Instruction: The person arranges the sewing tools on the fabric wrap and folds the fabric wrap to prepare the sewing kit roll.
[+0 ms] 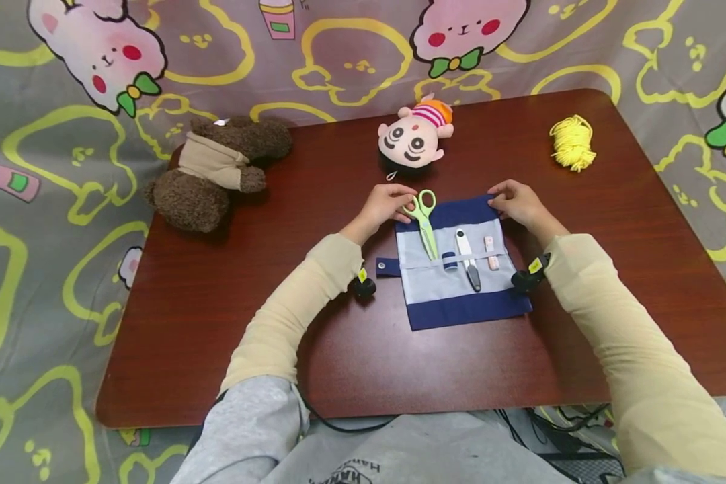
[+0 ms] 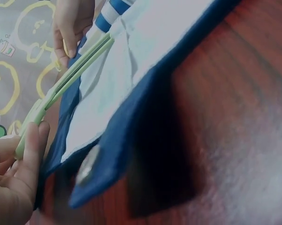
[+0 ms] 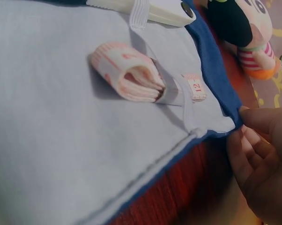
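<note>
A navy and pale grey cloth organizer (image 1: 423,289) lies unrolled on the table. Green scissors (image 1: 427,235) have their blade tips under its elastic band. My left hand (image 1: 387,204) pinches one scissor handle loop near the far left corner. At the far right corner, my right hand (image 1: 519,203) pinches the navy edge between thumb and fingers, as the right wrist view shows. The band also holds a navy thread spool (image 1: 450,261), a white-and-grey slim tool (image 1: 468,261) and a folded measuring tape (image 3: 127,72). A snap tab (image 1: 388,267) sticks out left.
Beyond the organizer lies a doll (image 1: 410,138) in striped clothes. A brown plush toy (image 1: 212,175) rests at the table's left, and a yellow yarn bundle (image 1: 573,142) at the far right. A patterned curtain (image 1: 351,60) hangs behind the table (image 1: 248,302).
</note>
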Demonstrator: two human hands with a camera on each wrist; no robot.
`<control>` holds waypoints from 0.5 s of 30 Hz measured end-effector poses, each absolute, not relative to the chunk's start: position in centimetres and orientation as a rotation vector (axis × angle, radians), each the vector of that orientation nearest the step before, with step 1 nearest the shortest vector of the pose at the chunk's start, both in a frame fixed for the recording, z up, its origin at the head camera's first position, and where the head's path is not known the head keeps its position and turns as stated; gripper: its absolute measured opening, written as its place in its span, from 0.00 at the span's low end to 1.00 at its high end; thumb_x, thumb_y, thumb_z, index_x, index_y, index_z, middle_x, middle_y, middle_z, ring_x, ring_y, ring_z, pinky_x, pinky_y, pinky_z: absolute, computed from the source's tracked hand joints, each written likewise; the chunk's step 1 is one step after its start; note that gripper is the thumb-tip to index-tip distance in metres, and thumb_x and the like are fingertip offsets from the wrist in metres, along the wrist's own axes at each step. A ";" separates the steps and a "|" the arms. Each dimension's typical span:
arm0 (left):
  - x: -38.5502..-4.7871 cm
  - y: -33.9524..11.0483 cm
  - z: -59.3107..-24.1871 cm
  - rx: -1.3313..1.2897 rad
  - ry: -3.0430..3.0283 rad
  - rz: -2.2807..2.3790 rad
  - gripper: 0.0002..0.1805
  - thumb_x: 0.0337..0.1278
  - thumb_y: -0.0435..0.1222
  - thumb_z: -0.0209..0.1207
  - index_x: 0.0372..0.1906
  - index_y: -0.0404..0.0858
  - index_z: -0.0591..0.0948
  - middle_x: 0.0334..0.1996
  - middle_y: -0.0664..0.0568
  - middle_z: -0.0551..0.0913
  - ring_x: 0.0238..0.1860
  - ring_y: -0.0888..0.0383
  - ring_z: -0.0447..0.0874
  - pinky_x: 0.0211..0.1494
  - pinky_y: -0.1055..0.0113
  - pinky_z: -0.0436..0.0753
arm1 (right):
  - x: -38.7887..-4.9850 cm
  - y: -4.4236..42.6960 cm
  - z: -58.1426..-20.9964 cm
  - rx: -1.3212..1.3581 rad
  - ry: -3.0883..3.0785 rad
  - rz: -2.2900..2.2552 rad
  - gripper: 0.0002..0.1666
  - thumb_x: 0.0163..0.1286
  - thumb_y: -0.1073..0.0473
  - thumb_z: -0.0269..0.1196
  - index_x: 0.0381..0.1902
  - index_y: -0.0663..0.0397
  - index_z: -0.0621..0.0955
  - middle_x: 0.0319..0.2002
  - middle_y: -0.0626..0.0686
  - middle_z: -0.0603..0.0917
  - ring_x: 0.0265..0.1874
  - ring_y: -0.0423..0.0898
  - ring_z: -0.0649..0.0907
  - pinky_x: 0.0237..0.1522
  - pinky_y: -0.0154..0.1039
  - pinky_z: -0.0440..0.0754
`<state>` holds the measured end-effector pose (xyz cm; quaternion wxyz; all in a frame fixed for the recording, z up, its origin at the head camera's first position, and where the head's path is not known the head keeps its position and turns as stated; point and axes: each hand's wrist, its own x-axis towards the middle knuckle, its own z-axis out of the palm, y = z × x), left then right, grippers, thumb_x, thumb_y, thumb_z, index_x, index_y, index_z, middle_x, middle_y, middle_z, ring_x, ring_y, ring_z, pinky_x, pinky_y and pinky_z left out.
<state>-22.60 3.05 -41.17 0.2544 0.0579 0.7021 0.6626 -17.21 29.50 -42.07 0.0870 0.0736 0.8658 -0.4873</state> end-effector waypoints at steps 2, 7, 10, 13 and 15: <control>-22.4 3.2 -41.2 0.149 1.892 1.790 0.13 0.58 0.27 0.52 0.46 0.24 0.76 0.24 0.39 0.77 0.17 0.57 0.79 0.25 0.65 0.80 | -17.2 29.4 -42.0 0.223 2.579 -1.447 0.17 0.64 0.65 0.54 0.49 0.69 0.70 0.26 0.46 0.77 0.22 0.34 0.73 0.24 0.28 0.74; -21.8 3.6 -41.6 0.120 1.857 1.740 0.13 0.57 0.26 0.52 0.46 0.24 0.76 0.23 0.41 0.77 0.18 0.58 0.78 0.25 0.65 0.80 | -17.1 29.3 -41.9 0.223 2.586 -1.447 0.16 0.64 0.66 0.54 0.48 0.70 0.70 0.24 0.44 0.76 0.21 0.34 0.73 0.23 0.28 0.74; -21.4 3.8 -41.9 0.124 1.856 1.698 0.12 0.58 0.26 0.51 0.46 0.23 0.75 0.23 0.42 0.77 0.18 0.59 0.77 0.24 0.67 0.80 | -17.1 29.3 -41.8 0.233 2.600 -1.426 0.16 0.64 0.66 0.54 0.48 0.69 0.70 0.24 0.45 0.76 0.21 0.34 0.73 0.23 0.28 0.73; -21.0 3.9 -42.0 0.149 1.871 1.640 0.13 0.59 0.26 0.50 0.47 0.24 0.75 0.22 0.44 0.76 0.17 0.59 0.77 0.23 0.68 0.79 | -17.1 29.2 -41.9 0.234 2.615 -1.410 0.16 0.63 0.66 0.54 0.48 0.69 0.70 0.25 0.47 0.76 0.20 0.34 0.73 0.23 0.29 0.73; -20.8 3.9 -41.9 0.172 1.872 1.607 0.13 0.60 0.27 0.49 0.48 0.24 0.73 0.22 0.44 0.76 0.17 0.58 0.78 0.23 0.67 0.80 | -17.2 29.3 -41.9 0.228 2.621 -1.411 0.16 0.63 0.67 0.55 0.48 0.70 0.71 0.25 0.47 0.76 0.20 0.35 0.73 0.22 0.29 0.73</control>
